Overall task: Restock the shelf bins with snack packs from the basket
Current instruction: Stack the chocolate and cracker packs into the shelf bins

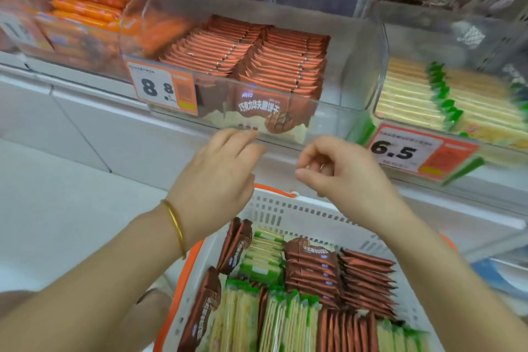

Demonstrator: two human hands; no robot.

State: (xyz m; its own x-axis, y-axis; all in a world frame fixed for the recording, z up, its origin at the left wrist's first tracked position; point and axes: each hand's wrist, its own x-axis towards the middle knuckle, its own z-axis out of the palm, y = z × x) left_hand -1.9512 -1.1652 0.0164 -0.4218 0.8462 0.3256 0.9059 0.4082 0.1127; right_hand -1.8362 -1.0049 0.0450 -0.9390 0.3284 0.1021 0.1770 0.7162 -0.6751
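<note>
A clear shelf bin (pixel 357 71) holds two rows of brown chocolate wafer packs (pixel 257 51), one pack facing out at its front wall. Below it a white basket (pixel 297 214) with orange handles holds brown packs (pixel 314 268) and green-and-cream packs (pixel 263 260). My left hand (pixel 217 177) hovers just under the bin's front edge, fingers loosely bent, holding nothing. My right hand (pixel 340 171) hangs beside it above the basket's far rim, fingers loosely curled, nothing visible in them.
To the right stands a clear bin of green-and-cream packs (pixel 428 97) with a 6.5 price tag (pixel 405 151). On the left is a bin of orange packs (pixel 91 8). An 8.8 price tag (pixel 163 88) hangs on the chocolate bin. Higher bins hold dark snacks.
</note>
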